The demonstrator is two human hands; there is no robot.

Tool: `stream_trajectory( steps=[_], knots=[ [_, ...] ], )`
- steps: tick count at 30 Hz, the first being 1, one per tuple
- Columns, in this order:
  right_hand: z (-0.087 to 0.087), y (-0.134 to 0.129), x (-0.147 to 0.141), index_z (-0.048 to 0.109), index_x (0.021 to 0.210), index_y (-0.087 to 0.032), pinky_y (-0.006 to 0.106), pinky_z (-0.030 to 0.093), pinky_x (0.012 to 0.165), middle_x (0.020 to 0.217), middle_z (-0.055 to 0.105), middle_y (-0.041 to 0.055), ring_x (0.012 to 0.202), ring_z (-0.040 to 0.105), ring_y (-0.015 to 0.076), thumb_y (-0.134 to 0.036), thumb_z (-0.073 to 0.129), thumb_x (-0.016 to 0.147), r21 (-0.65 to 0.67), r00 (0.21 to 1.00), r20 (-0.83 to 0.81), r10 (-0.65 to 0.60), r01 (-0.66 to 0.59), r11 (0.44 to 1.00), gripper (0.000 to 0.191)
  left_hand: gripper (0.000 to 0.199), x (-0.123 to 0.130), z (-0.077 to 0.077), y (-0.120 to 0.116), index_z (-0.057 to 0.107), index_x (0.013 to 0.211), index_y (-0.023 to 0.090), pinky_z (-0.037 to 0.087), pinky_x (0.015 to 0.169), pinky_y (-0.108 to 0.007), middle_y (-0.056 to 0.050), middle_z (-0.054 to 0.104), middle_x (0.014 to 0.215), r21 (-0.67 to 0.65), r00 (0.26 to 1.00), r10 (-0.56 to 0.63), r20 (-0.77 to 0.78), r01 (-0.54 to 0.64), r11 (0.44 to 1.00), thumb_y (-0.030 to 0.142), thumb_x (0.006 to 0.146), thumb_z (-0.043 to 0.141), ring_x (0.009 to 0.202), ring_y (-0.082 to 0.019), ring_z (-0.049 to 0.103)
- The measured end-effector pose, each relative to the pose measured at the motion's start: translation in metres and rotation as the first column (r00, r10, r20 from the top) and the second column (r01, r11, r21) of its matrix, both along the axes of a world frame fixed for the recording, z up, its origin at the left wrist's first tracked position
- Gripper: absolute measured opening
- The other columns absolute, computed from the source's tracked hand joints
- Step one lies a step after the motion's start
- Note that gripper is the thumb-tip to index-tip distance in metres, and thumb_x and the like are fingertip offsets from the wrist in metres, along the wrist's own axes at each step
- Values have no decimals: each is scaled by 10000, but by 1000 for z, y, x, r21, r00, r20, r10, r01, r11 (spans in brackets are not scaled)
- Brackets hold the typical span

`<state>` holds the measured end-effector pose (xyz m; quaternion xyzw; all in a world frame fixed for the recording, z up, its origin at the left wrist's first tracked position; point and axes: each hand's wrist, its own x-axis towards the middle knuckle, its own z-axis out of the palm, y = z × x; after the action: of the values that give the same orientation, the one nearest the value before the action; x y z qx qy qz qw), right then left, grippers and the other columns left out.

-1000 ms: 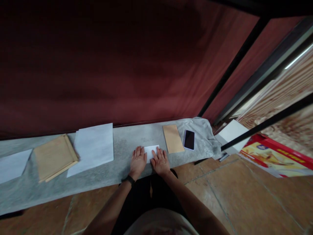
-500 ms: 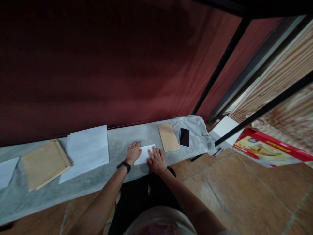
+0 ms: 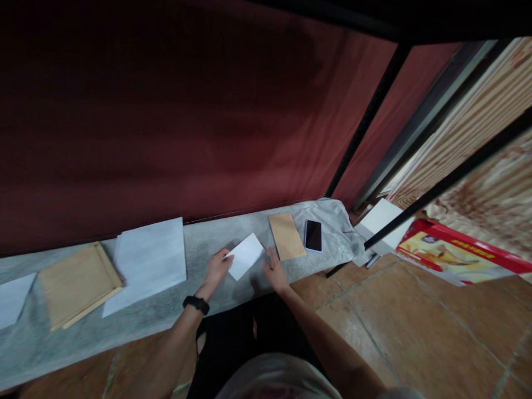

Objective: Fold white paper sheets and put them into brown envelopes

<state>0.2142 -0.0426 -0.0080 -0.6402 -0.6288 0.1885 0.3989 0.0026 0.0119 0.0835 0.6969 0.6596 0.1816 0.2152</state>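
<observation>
A small white folded sheet of paper (image 3: 246, 256) is tilted up off the grey cloth, its left edge pinched by my left hand (image 3: 218, 268), which wears a black wristband. Just beyond the paper's right corner is my right hand (image 3: 275, 271), fingers apart, with nothing visible in it. Whether a fingertip brushes the corner is hard to tell. A brown envelope (image 3: 287, 236) lies flat to the right of the paper. Beside it rests a phone (image 3: 313, 236) with a dark screen.
The narrow bench (image 3: 162, 310) is covered in grey cloth. On its left lie large white sheets (image 3: 152, 260), a stack of brown envelopes (image 3: 77, 282) and another white sheet (image 3: 14, 299). A dark red wall backs it. Black metal bars (image 3: 368, 119) and a red-yellow box (image 3: 453, 252) stand to the right.
Both hands were pressed flat on the paper. Now my left hand has lifted and turned it, and my right hand has come away to the right.
</observation>
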Motion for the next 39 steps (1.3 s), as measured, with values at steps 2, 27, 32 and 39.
stream_trajectory(
  steps=[2, 27, 32, 39],
  knots=[
    [-2, 6, 1, 408, 1534, -125, 426, 540, 1012, 1388, 622, 177, 1269, 613, 261, -342, 302, 1062, -18, 998, -50, -27, 26, 1000, 530, 243, -1, 9, -4, 642, 953, 188, 517, 714, -275, -36, 739, 865, 52, 998, 58, 31, -59, 997, 322, 932, 441, 805, -190, 696],
    [20, -22, -10, 499, 1483, -220, 479, 328, 1188, 1550, 484, 84, 1442, 424, 255, -357, 459, 1047, -25, 823, 498, 272, -300, 954, 459, 426, -21, -65, -75, 651, 1230, 217, 393, 1200, -421, -62, 628, 1422, 218, 888, -392, -240, 443, 870, 118, 949, 347, 1346, -178, 554],
    [15, -28, -11, 531, 1458, -198, 466, 297, 1201, 1557, 473, 88, 1444, 418, 258, -379, 445, 1056, -39, 822, 510, 251, -270, 962, 449, 463, -11, -55, -80, 637, 1278, 199, 314, 1246, -406, -63, 575, 1481, 209, 899, -366, -241, 416, 885, 122, 900, 381, 1407, -173, 488],
    [14, -29, -13, 494, 1488, -211, 472, 245, 1216, 1574, 449, 89, 1457, 394, 258, -346, 466, 1045, -52, 804, 540, 249, -264, 963, 465, 561, 35, -66, -72, 440, 1505, 113, 319, 1217, -496, -158, 416, 1590, 206, 906, -216, -365, 304, 930, 351, 1010, 327, 1499, -275, 345]
  ],
)
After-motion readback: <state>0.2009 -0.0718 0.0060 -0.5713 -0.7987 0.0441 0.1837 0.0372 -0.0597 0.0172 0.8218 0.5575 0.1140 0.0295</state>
